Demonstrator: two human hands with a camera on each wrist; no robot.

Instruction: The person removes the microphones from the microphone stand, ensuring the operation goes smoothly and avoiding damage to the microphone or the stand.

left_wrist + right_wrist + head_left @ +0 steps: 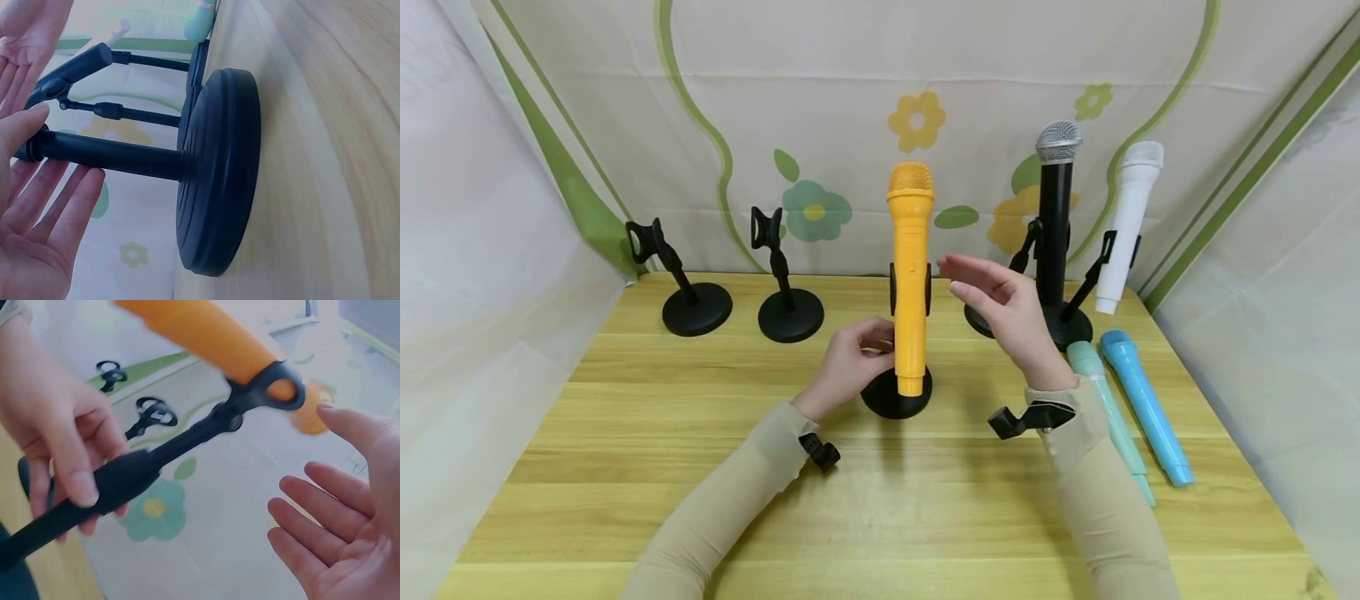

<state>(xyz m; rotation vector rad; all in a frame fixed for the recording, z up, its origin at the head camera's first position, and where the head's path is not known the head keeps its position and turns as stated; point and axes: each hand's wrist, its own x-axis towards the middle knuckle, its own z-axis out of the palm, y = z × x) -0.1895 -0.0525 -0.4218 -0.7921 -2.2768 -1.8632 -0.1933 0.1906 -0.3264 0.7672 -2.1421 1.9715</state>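
Note:
A yellow microphone (912, 283) sits in the clip of a black desk stand (883, 402) at the middle of the table. My left hand (848, 365) holds the stand's pole, thumb on one side and fingers on the other. In the right wrist view, that thumb lies on the thick collar of the pole (128, 478). To the right of the microphone is my right hand (1003, 310), its fingers extended and apart from it. The right wrist view shows its palm (350, 550) holding nothing, near the clip (284, 390).
Two bare black stands, one at the far left (697, 308) and one nearer (790, 315), stand at the back. Back right, a black microphone (1055, 225) and a white microphone (1127, 229) are on stands. A green microphone (1112, 417) and a blue microphone (1148, 408) lie on the right.

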